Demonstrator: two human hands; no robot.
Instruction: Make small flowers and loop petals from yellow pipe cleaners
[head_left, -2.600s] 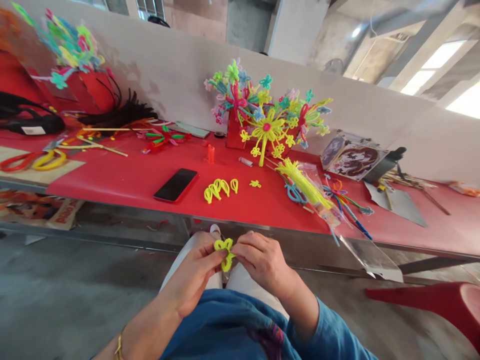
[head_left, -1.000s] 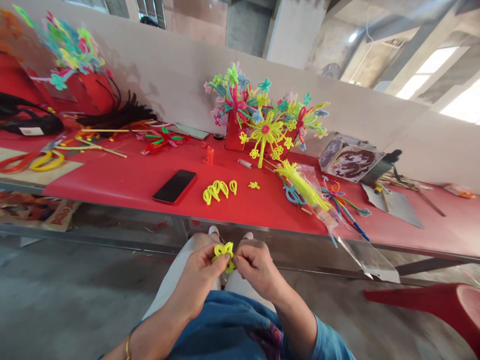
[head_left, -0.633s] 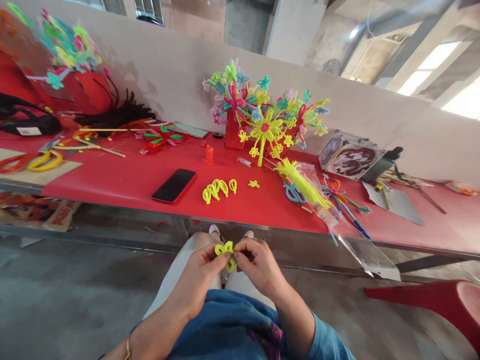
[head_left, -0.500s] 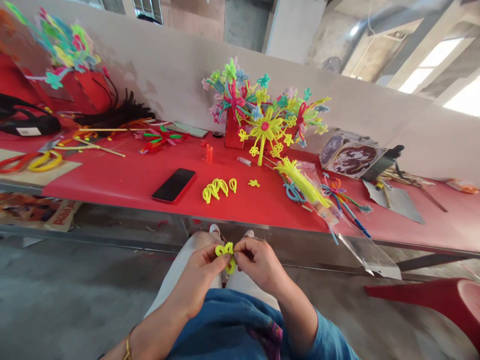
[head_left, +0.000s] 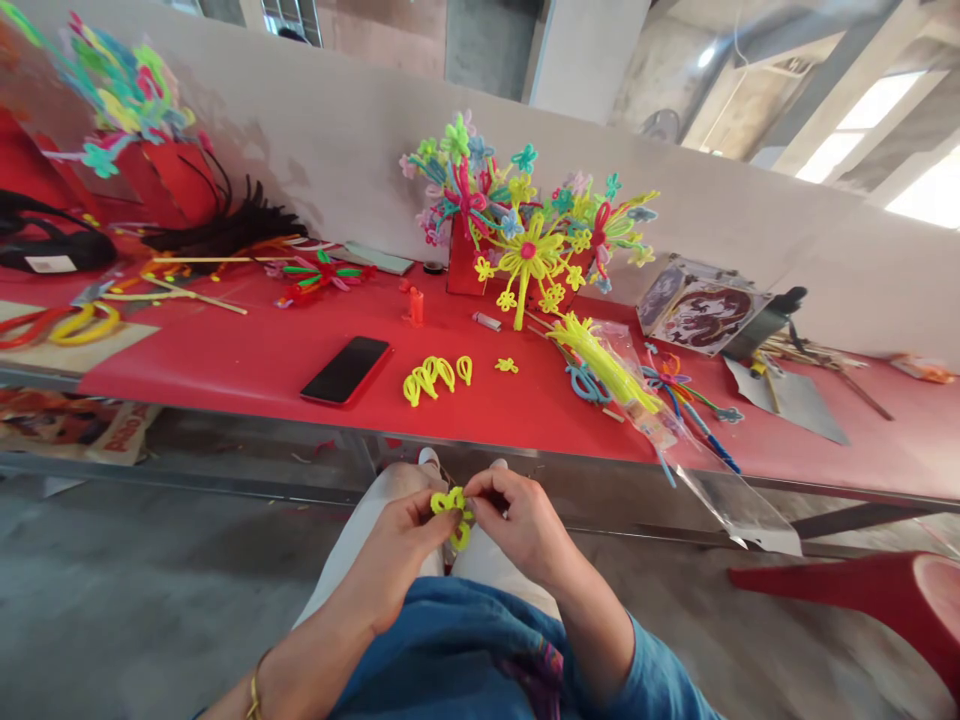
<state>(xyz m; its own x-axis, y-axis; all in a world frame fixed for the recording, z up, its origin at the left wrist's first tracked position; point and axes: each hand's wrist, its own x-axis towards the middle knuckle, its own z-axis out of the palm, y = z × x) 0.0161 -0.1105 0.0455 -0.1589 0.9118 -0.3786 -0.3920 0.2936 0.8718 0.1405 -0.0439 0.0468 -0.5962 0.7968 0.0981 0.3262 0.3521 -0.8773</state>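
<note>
Over my lap, both hands pinch a small yellow pipe-cleaner flower made of several loops. My left hand grips its left side between thumb and fingers. My right hand pinches its right side, fingers curled. In front of me on the red table lie loose yellow pipe-cleaner loops and a tiny yellow flower.
A phone lies on the table left of the loops. Behind stands a red box holding a colourful pipe-cleaner bouquet. A clear bag of yellow pipe cleaners lies to the right. A red chair is at lower right.
My hands stay over my lap, pinching and turning the yellow flower slightly. The view has drifted a little; nothing on the table has moved.
</note>
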